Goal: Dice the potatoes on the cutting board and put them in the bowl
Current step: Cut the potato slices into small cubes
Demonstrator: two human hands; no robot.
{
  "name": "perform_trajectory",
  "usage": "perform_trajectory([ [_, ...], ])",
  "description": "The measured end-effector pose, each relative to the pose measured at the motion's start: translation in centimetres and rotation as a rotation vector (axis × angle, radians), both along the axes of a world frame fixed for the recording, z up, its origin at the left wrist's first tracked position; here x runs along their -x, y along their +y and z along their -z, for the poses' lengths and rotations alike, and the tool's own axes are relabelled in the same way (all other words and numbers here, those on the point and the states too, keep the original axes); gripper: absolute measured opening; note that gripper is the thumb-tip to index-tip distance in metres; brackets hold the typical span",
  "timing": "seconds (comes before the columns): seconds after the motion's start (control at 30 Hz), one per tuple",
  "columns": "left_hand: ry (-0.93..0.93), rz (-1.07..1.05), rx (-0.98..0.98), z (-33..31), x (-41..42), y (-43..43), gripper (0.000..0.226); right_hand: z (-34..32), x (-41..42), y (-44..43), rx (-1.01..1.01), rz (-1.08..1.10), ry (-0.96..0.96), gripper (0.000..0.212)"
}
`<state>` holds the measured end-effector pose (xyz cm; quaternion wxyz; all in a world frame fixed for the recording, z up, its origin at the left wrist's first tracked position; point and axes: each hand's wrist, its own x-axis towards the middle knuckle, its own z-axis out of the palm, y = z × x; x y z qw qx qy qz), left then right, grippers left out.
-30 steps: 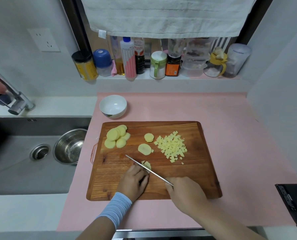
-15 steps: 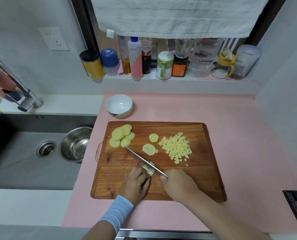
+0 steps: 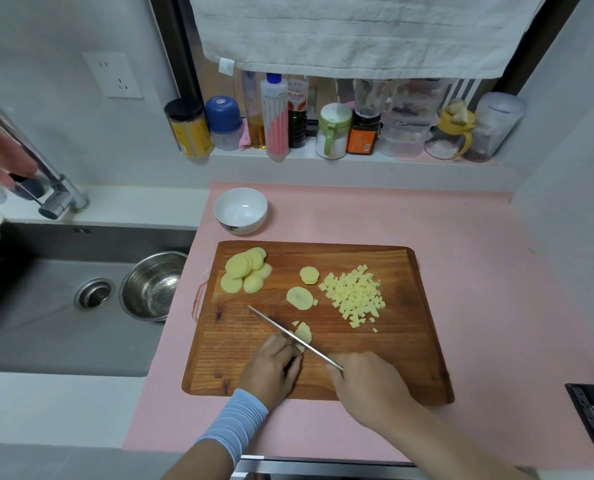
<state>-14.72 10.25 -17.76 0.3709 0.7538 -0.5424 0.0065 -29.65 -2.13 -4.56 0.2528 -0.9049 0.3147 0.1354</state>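
Here, a wooden cutting board [image 3: 409,358] with visible grain and rounded corners lies on a smooth pink mat [image 3: 479,271], and a glossy white bowl [image 3: 243,227] stands on the mat just beyond the board's far left corner. Nothing lies between the board and the bowl except a fanned stack of round potato slices [image 3: 243,273] at that corner. 2 loose slices [image 3: 299,297] sit mid-board, and a pile of small pale dice [image 3: 354,294] is heaped to their right. Left of the mat, a shiny steel bowl [image 3: 151,285] rests in the brushed metal sink [image 3: 46,323]. Jars and bottles [image 3: 278,123] line the back ledge under a ribbed white towel [image 3: 357,29]. The left hand [image 3: 271,368], a blue ribbed cuff [image 3: 235,424] at its wrist, curls its fingers onto a partly cut slice [image 3: 303,336] near the board's front. The right hand [image 3: 368,382] grips the handle of a thin knife [image 3: 281,329], its blade angled across that slice.
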Motion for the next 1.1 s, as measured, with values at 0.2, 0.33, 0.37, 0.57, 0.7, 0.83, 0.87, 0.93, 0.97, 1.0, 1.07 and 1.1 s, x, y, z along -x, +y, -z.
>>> perform_trajectory([
  [0.2,0.01,-0.006,0.005,0.3,-0.1,0.0,0.004,1.0,0.1,-0.8,-0.069,0.044,0.068,0.038],
  [0.33,0.016,-0.019,0.003,0.5,-0.2,0.1,0.005,1.7,-1.8,-0.9,-0.098,0.051,0.077,0.041],
  [0.37,0.017,-0.017,-0.001,0.4,-0.3,0.1,0.005,1.6,-2.4,-1.0,-0.106,0.051,0.071,0.04],
  [0.57,0.066,-0.15,-0.055,0.7,-0.3,0.8,0.017,1.6,-2.7,-2.3,-0.197,0.083,0.052,0.041],
  [0.7,0.075,-0.238,-0.109,0.5,-0.5,0.5,0.027,1.2,-2.0,-3.2,-0.288,0.113,-0.036,0.044],
  [0.83,0.092,-0.202,-0.109,0.4,-1.0,-0.9,0.024,0.3,-1.0,-4.3,-0.208,0.096,-0.099,0.045],
  [0.87,0.087,-0.179,-0.128,0.4,-1.2,-1.1,0.024,0.0,-0.7,-4.7,-0.159,0.074,-0.11,0.044],
  [0.93,0.106,-0.158,-0.169,0.0,-1.8,-1.0,0.029,-0.5,-0.2,-5.3,-0.048,0.013,-0.12,0.034],
  [0.97,0.123,-0.175,-0.172,-0.5,-2.1,-0.9,0.029,-0.6,0.1,-5.6,0.012,-0.014,-0.134,0.03],
  [1.0,0.161,-0.227,-0.151,-1.2,-2.7,-0.7,0.024,-0.6,0.5,-5.8,0.081,-0.045,-0.15,0.031],
  [1.07,0.312,-0.439,-0.031,-3.0,-4.2,-0.2,0.011,-0.2,1.1,-6.4,0.27,-0.139,-0.172,0.034],
  [1.1,0.4,-0.549,0.033,-4.2,-5.1,0.0,0.012,0.2,1.4,-6.8,0.369,-0.196,-0.173,0.034],
])
